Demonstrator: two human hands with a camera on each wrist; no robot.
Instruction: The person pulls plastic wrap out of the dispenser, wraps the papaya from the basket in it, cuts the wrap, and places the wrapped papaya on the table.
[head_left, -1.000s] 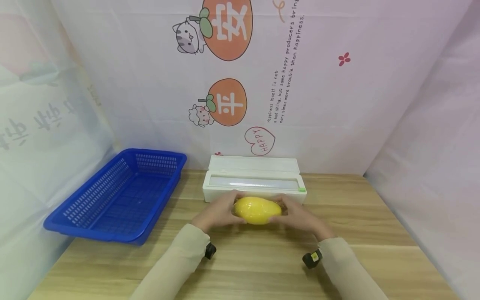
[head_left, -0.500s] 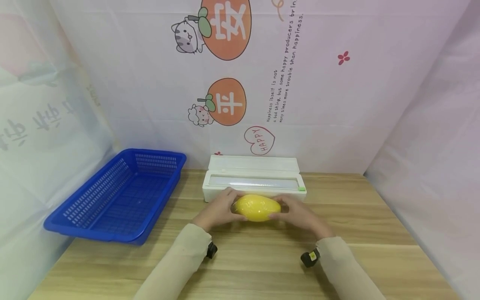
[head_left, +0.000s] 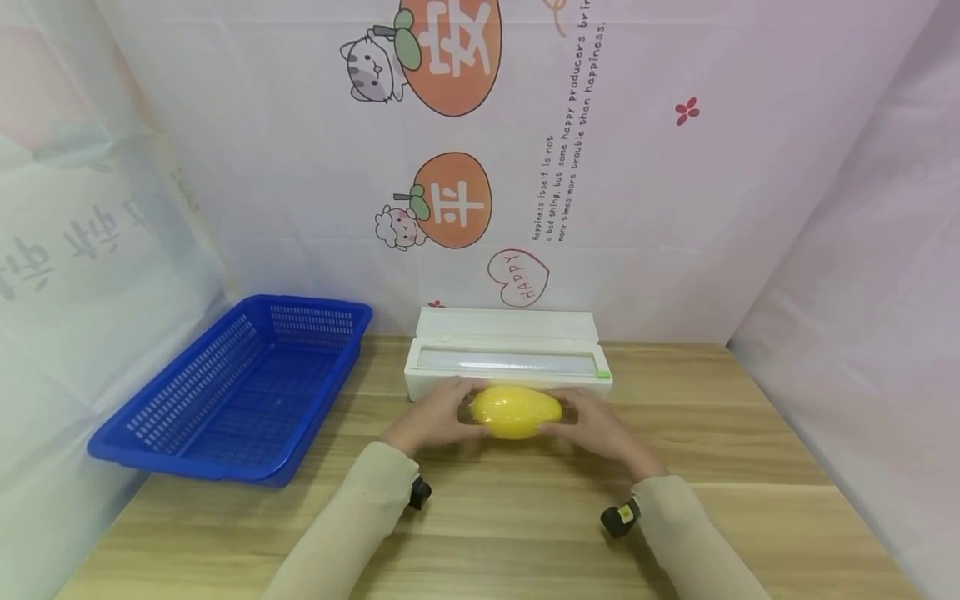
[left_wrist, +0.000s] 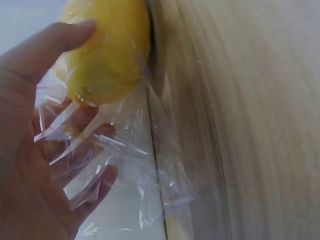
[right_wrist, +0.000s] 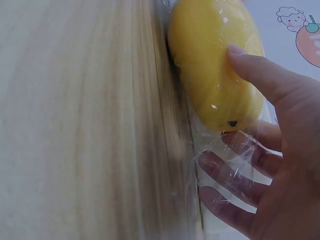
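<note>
A yellow mango (head_left: 516,412), wrapped in clear cling film (left_wrist: 122,145), is held between both hands in front of the white cling film dispenser. My left hand (head_left: 438,417) grips its left end. In the left wrist view the thumb lies on the fruit, and loose film spreads over the other fingers. The right hand (head_left: 592,425) grips the opposite end, where a small dark stem spot shows. Its thumb presses on the mango in the right wrist view, while its lower fingers touch trailing film (right_wrist: 220,170). Whether the mango touches the table is hard to tell.
The cling film dispenser (head_left: 510,362) stands at the back with its lid up and a green slider at its right end. To the left is a blue plastic basket (head_left: 300,417) on the wooden table (head_left: 495,533). Printed white cloth (head_left: 637,183) encloses the back and sides.
Both hands and the mango have shifted very slightly up and away, closer to the dispenser in the head view. The grip stays on both ends.
</note>
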